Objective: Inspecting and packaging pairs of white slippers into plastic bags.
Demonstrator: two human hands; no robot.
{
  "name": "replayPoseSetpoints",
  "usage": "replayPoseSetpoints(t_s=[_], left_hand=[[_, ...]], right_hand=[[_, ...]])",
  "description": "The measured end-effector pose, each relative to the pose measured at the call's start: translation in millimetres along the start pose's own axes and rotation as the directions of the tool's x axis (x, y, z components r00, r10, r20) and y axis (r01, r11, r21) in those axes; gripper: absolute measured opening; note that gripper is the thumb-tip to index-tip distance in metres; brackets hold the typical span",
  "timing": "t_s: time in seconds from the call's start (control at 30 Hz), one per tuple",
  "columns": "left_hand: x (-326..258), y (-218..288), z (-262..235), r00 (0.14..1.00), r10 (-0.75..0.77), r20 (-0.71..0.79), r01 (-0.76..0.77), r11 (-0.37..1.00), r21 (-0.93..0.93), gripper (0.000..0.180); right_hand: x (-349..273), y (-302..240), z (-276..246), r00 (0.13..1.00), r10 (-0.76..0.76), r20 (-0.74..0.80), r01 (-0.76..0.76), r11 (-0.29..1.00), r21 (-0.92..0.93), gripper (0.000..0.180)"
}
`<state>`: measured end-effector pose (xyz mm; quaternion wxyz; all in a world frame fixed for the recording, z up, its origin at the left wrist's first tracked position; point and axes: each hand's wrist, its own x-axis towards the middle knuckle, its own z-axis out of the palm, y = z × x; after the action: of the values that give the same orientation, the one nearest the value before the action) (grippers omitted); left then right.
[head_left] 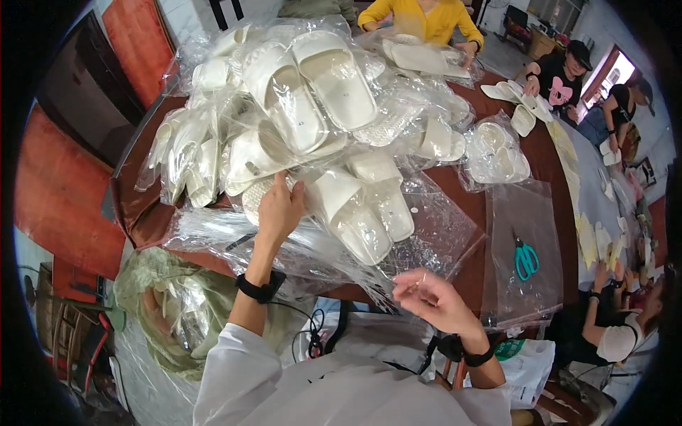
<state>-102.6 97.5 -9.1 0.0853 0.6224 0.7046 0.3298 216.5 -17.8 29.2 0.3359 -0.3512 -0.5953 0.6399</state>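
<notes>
A heap of white slide slippers (pixel 341 85), each pair in a clear plastic bag, covers much of the brown table. My left hand (pixel 279 209) reaches to its near side, index finger and thumb apart, touching the bagged slippers there. To its right, one bagged pair (pixel 362 216) lies tilted on top of a clear bag (pixel 444 227). My right hand (pixel 435 302) hovers off the table's near edge, fingers loosely stretched and apart, with no slipper in it. Below the left hand lies a stack of flat clear bags (pixel 298 248).
Teal-handled scissors (pixel 526 259) rest on a flat clear bag at right. A green sack (pixel 160 312) with plastic inside stands at lower left. Opposite, a person in yellow (pixel 426 18) handles bagged slippers. Several others work along a light-coloured table (pixel 572 167) at right.
</notes>
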Motion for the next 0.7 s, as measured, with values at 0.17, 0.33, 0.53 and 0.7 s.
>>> replayPoseSetpoints(t_s=[0.17, 0.33, 0.53, 0.7], left_hand=[[1, 5, -4, 0.999, -0.013, 0.044, 0.012, 1.0, 0.017, 0.047], [1, 4, 0, 0.998, 0.059, -0.003, -0.058, 0.997, 0.056, 0.05], [-1, 17, -5, 0.998, -0.014, 0.057, 0.01, 0.998, 0.064, 0.051], [1, 16, -2, 0.999, 0.009, 0.054, -0.013, 0.997, 0.082, 0.043]], right_hand=[[-3, 33, -28, 0.989, -0.115, 0.088, 0.144, 0.847, -0.511, 0.036], [45, 65, -43, 0.94, 0.136, -0.313, -0.19, 0.97, -0.15, 0.048], [83, 64, -23, 0.797, 0.418, -0.436, -0.18, 0.854, 0.488, 0.076], [87, 68, -21, 0.793, 0.449, -0.411, -0.155, 0.802, 0.576, 0.074]])
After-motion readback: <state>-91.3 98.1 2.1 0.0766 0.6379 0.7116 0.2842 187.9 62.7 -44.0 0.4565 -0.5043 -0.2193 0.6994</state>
